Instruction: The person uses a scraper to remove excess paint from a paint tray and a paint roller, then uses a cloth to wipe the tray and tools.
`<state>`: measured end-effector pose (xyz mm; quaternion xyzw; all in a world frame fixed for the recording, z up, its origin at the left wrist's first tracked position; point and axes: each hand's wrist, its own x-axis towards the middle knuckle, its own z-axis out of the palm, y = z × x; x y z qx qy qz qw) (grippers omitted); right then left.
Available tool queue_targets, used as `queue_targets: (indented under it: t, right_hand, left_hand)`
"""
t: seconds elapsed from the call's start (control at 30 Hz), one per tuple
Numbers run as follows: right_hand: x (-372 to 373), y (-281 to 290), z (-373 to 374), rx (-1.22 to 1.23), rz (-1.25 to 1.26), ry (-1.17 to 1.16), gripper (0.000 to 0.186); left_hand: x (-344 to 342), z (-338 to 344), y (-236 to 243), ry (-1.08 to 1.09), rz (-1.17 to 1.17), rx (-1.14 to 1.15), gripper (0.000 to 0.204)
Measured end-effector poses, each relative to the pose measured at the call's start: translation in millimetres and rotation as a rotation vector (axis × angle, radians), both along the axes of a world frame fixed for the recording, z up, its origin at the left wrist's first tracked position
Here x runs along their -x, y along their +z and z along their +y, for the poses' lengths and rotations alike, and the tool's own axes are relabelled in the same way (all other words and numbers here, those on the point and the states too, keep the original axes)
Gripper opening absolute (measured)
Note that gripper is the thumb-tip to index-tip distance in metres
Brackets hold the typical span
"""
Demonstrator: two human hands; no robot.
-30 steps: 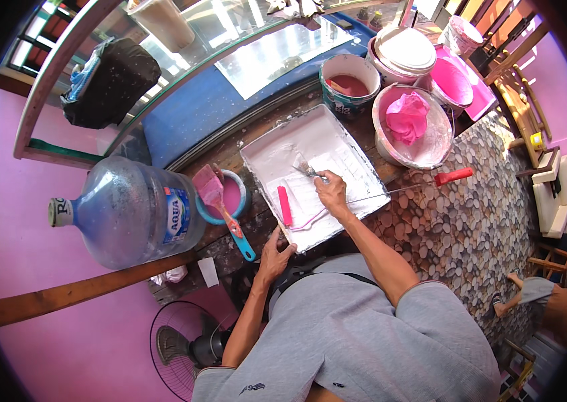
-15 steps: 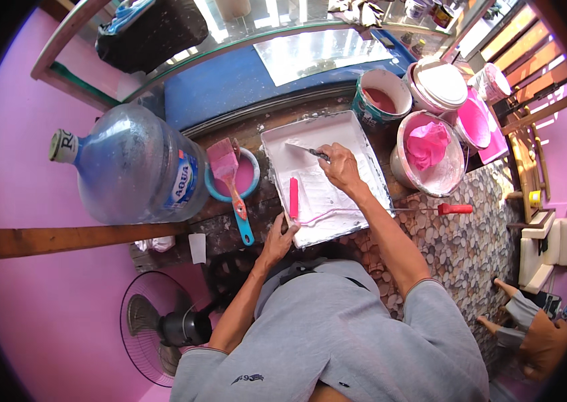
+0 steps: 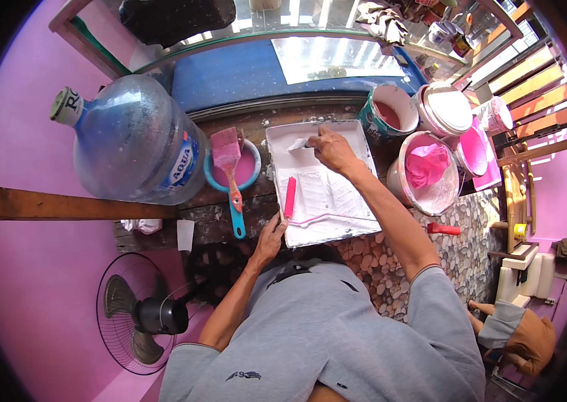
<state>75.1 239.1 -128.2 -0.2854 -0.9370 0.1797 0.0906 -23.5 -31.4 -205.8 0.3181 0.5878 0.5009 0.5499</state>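
A white paint tray [image 3: 354,231], with white paint spread in it, lies on the dark wooden bench. My right hand [image 3: 332,150] is closed round a scraper [image 3: 299,144], its blade low over the tray's far left part; whether the blade touches the paint I cannot tell. My left hand [image 3: 269,240] grips the tray's near left corner, thumb by the rim. A paint roller [image 3: 290,196] with a narrow pink sleeve rests across the tray. Its thin frame passes beneath my right forearm, and its red handle [image 3: 444,229] sticks out beyond the right side.
Left of the tray, a wide brush [image 3: 228,157] lies over a blue-rimmed bowl [image 3: 255,175] of pink paint, beside a large water bottle [image 3: 139,144]. Paint buckets [image 3: 401,175] crowd the right. A glass case [image 3: 230,40] stands behind, a fan [image 3: 137,313] lower left. A person [image 3: 521,335] is far right.
My right hand has moved the scraper toward the tray's far edge, and the blade has turned. My left hand stays at the near left corner. The whole view has shifted slightly.
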Motion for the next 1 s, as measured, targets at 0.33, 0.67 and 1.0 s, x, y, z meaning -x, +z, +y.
queue_targets:
  t: [0.33, 0.67, 1.0]
  right_hand:
    - [0.5, 30.6, 19.0, -0.031, -0.041, 0.092, 0.021]
    - [-30.7, 15.7, 50.9, 0.049, -0.209, 0.111, 0.026]
    - [-31.2, 27.2, 70.5, -0.016, -0.145, 0.142, 0.024]
  left_hand:
    - [-1.2, -3.7, -11.6, 0.028, -0.045, -0.02, 0.048]
    - [-5.4, 0.7, 3.1, 0.077, -0.05, 0.002, 0.044]
    - [-14.0, 0.0, -5.9, 0.12, 0.005, 0.008, 0.044]
